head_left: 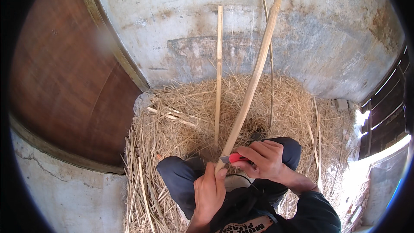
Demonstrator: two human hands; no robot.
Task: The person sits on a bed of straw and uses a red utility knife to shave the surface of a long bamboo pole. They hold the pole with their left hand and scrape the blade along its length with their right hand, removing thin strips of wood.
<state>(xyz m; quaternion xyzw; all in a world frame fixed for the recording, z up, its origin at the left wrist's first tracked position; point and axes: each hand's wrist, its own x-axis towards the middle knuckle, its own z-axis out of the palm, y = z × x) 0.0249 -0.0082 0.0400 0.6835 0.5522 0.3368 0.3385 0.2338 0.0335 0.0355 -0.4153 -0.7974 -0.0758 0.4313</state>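
A long pale bamboo strip point(251, 85) slants up from my lap toward the wall, its near end between my hands. My left hand point(210, 192) is closed round that near end, thumb along the strip. In my right hand point(264, 160) is a red-handled utility knife point(236, 157), fingers wrapped round it. The knife's short grey blade lies against the strip, just beyond my left thumb. Part of the handle is hidden under my right fingers.
Two thinner strips lean on the stained wall point(194, 30): a straight strip point(218, 73) and a darker thin strip point(271, 69). Straw and shavings point(172, 103) cover the floor around my bent knees. A brown panel point(73, 73) stands at left, dark slats point(386, 103) at right.
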